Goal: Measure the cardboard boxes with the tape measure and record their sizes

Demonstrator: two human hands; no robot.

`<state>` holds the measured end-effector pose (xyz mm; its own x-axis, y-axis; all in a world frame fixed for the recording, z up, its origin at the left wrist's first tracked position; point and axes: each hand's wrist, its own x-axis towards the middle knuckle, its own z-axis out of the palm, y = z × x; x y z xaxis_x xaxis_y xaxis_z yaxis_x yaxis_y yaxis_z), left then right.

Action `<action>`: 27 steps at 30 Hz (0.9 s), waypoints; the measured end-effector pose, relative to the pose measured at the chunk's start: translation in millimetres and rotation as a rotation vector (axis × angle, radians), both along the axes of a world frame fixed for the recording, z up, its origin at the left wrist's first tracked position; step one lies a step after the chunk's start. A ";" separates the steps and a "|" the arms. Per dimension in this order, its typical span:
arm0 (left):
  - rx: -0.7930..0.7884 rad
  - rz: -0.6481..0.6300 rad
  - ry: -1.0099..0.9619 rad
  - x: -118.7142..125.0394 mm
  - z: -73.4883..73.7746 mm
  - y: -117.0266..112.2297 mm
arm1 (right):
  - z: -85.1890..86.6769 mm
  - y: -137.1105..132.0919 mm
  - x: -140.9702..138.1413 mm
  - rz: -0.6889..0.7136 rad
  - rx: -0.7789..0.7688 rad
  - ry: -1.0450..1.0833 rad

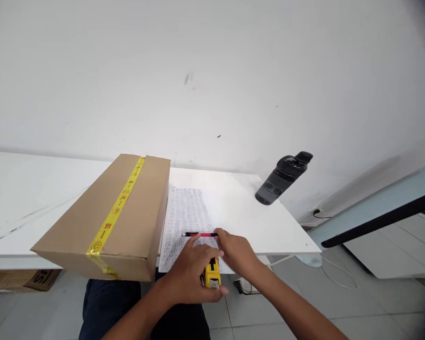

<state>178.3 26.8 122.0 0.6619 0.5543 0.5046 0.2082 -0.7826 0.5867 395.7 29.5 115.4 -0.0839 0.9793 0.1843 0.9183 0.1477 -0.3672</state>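
My left hand (189,276) is wrapped round a yellow tape measure (212,276) at the front edge of the white table (233,208). My right hand (235,252) rests beside it, fingers curled near the tape measure and touching the end of a red and black pen (199,234). The pen lies across a sheet of paper (187,212) covered in small writing. Whether the right hand grips anything is hidden.
A brown cardboard box (120,217) sealed with yellow tape lies on the table to the left, overhanging the front edge. A dark water bottle (281,179) stands at the back right. A second white table (28,198) adjoins on the left. A light blue board (378,203) leans at the right.
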 end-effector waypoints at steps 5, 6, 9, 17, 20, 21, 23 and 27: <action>-0.162 0.183 0.073 -8.1 5.6 13.6 | 27.0 51.1 20.9 -0.154 0.095 0.282; -0.190 0.198 0.089 -8.8 5.6 15.2 | 31.1 70.2 23.2 -0.161 0.106 0.358; -0.251 0.196 0.123 -9.7 5.2 16.3 | 35.7 125.7 21.0 -0.126 0.126 0.552; -0.321 0.160 0.148 -11.6 4.5 15.3 | 1.6 191.6 17.2 -0.118 0.046 0.737; -0.344 0.161 0.154 -11.6 5.4 16.1 | -6.3 193.0 22.4 -0.192 0.037 0.741; -0.349 0.160 0.159 -11.6 5.5 16.6 | -7.2 193.1 23.2 -0.218 0.042 0.742; -0.349 0.157 0.163 -11.8 5.2 17.5 | -7.5 193.6 23.1 -0.250 0.052 0.742; -0.338 0.148 0.161 -11.7 4.5 19.0 | -6.3 196.2 20.8 -0.250 0.050 0.746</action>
